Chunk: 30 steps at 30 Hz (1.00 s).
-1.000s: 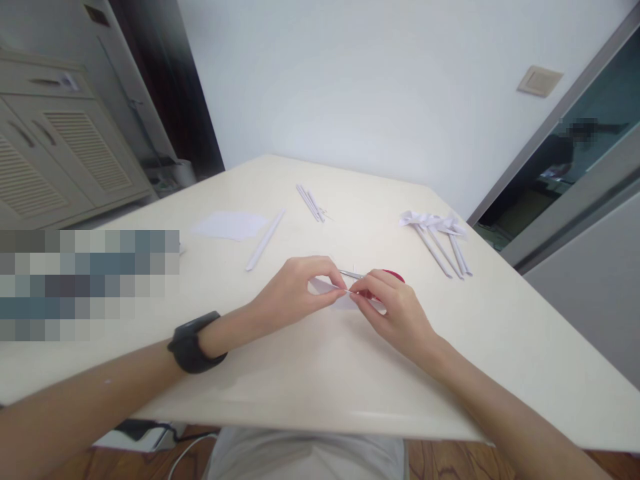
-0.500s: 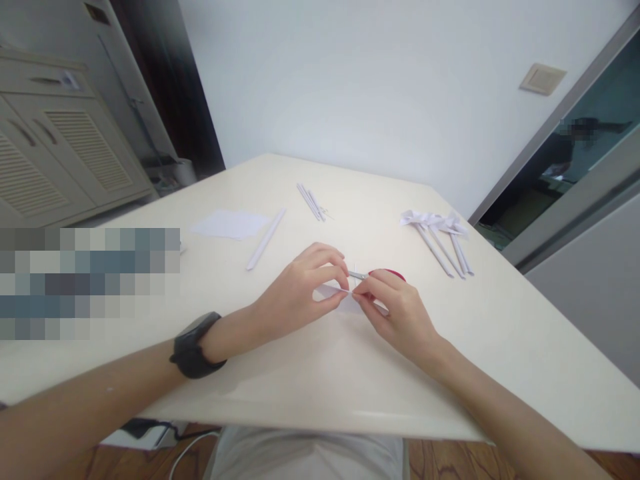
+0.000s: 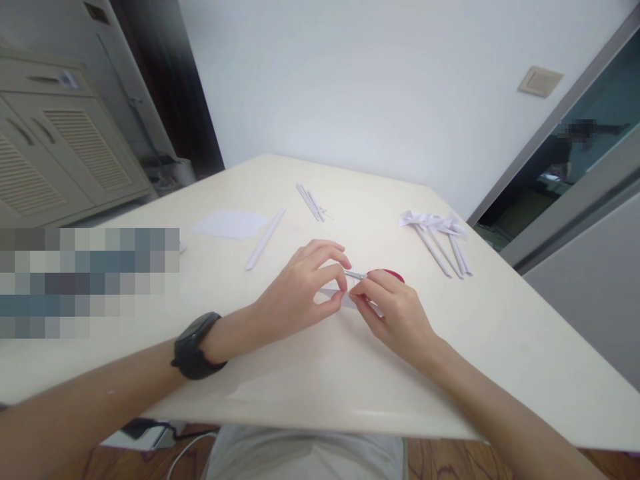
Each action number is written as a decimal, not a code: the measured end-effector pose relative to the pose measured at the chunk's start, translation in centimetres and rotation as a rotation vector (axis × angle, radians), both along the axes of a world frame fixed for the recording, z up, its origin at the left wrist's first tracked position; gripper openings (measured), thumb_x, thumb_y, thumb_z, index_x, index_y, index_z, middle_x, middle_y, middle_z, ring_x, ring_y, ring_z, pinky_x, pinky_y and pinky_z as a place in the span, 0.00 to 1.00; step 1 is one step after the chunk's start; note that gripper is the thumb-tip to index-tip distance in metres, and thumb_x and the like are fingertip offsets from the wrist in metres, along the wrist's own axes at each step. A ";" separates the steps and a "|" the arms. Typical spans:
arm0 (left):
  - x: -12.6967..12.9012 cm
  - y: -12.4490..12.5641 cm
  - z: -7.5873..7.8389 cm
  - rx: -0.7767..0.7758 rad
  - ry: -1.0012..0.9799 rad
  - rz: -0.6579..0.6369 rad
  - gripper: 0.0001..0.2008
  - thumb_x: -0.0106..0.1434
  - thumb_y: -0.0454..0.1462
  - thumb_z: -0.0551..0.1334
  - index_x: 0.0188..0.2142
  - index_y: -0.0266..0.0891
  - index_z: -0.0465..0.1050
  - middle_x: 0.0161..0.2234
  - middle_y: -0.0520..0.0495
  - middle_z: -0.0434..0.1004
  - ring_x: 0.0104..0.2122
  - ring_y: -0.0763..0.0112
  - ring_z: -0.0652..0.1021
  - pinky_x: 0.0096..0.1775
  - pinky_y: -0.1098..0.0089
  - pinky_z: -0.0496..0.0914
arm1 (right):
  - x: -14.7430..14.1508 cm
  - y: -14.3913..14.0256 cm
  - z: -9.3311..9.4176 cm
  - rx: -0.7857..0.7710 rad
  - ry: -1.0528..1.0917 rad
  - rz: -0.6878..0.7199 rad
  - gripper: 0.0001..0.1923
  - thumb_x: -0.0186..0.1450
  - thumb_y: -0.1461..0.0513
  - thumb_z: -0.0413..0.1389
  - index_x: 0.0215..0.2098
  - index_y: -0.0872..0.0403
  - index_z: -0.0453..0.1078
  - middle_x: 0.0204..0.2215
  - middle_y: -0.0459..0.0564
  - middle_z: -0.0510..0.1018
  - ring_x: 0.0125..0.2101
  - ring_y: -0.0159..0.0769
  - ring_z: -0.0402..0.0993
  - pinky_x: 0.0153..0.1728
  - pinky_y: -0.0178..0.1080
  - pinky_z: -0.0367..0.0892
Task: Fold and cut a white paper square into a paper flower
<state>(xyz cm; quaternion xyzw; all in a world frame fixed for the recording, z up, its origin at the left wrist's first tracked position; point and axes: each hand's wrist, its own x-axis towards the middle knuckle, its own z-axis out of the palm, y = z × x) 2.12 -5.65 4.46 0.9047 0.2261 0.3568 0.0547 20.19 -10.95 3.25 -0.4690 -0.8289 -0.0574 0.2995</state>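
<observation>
My left hand [image 3: 300, 287] and my right hand [image 3: 395, 313] meet over the middle of the cream table [image 3: 310, 373]. Both pinch the same small white folded paper piece [image 3: 337, 295] between thumb and fingertips, just above the tabletop. Most of the paper is hidden by my fingers. A black watch [image 3: 193, 347] sits on my left wrist. Red-handled scissors [image 3: 383, 275] lie right behind my right hand, with the metal blades pointing left.
A rolled white paper stick [image 3: 265, 239] and a flat white sheet [image 3: 230, 224] lie at the left. Thin sticks [image 3: 310, 201] lie farther back. Several finished paper pinwheels on sticks [image 3: 440, 233] lie at the right. A louvred cabinet [image 3: 55, 153] stands beyond the table's left side.
My left fingers have shifted slightly up and right, closing tighter on the paper piece. My right hand has crept a little toward the left one. Nothing else has moved.
</observation>
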 end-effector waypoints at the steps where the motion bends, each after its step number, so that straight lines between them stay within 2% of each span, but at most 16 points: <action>1: -0.1 0.1 0.1 -0.003 0.004 0.002 0.05 0.57 0.29 0.56 0.29 0.40 0.67 0.42 0.46 0.71 0.51 0.61 0.66 0.50 0.57 0.63 | 0.0 0.0 0.1 -0.001 0.009 0.001 0.09 0.65 0.66 0.46 0.31 0.55 0.66 0.26 0.47 0.69 0.29 0.32 0.62 0.28 0.34 0.56; 11: -1.6 2.3 1.8 0.013 0.022 0.038 0.05 0.57 0.31 0.56 0.28 0.41 0.69 0.41 0.48 0.71 0.48 0.63 0.68 0.50 0.60 0.63 | 0.9 0.2 0.8 -0.007 0.052 -0.052 0.08 0.64 0.68 0.47 0.31 0.54 0.66 0.27 0.48 0.68 0.28 0.31 0.63 0.27 0.33 0.57; 19: -3.5 4.7 2.8 0.064 -0.020 0.173 0.03 0.56 0.33 0.57 0.28 0.40 0.69 0.40 0.48 0.72 0.46 0.62 0.70 0.50 0.61 0.62 | 1.4 0.2 0.8 0.000 0.081 -0.069 0.08 0.63 0.69 0.47 0.30 0.54 0.65 0.26 0.47 0.68 0.28 0.31 0.63 0.28 0.33 0.58; 22: -4.1 5.5 2.9 0.006 -0.079 0.218 0.03 0.57 0.34 0.57 0.30 0.41 0.69 0.40 0.49 0.73 0.44 0.63 0.71 0.50 0.62 0.63 | 1.5 0.3 0.6 -0.005 0.090 -0.072 0.08 0.62 0.69 0.47 0.30 0.54 0.65 0.26 0.48 0.68 0.28 0.31 0.63 0.28 0.33 0.58; 24: -3.9 5.4 2.8 -0.036 -0.079 0.197 0.06 0.58 0.36 0.57 0.35 0.41 0.70 0.41 0.48 0.73 0.44 0.64 0.71 0.50 0.62 0.63 | 1.4 0.3 0.5 -0.009 0.091 -0.074 0.08 0.62 0.69 0.47 0.30 0.54 0.65 0.26 0.47 0.68 0.27 0.31 0.63 0.28 0.33 0.58; 26: -3.4 4.7 2.5 -0.077 -0.026 0.116 0.09 0.59 0.37 0.57 0.39 0.42 0.69 0.42 0.48 0.72 0.45 0.63 0.70 0.50 0.62 0.63 | 1.3 0.4 0.5 -0.013 0.086 -0.074 0.08 0.62 0.69 0.47 0.30 0.54 0.65 0.26 0.47 0.69 0.28 0.31 0.64 0.28 0.33 0.58; 28: -2.6 3.8 2.0 -0.091 0.020 0.002 0.08 0.58 0.38 0.59 0.38 0.41 0.69 0.41 0.47 0.72 0.46 0.63 0.70 0.49 0.62 0.64 | 1.2 0.5 0.4 -0.015 0.080 -0.073 0.08 0.63 0.69 0.47 0.31 0.54 0.66 0.27 0.47 0.69 0.28 0.31 0.64 0.28 0.34 0.59; 30: -1.9 2.9 1.5 -0.095 0.031 -0.057 0.04 0.60 0.36 0.57 0.34 0.41 0.69 0.40 0.47 0.72 0.44 0.65 0.71 0.47 0.64 0.65 | 1.2 0.6 0.4 -0.013 0.069 -0.063 0.07 0.63 0.68 0.48 0.31 0.53 0.66 0.27 0.47 0.69 0.29 0.32 0.64 0.29 0.34 0.59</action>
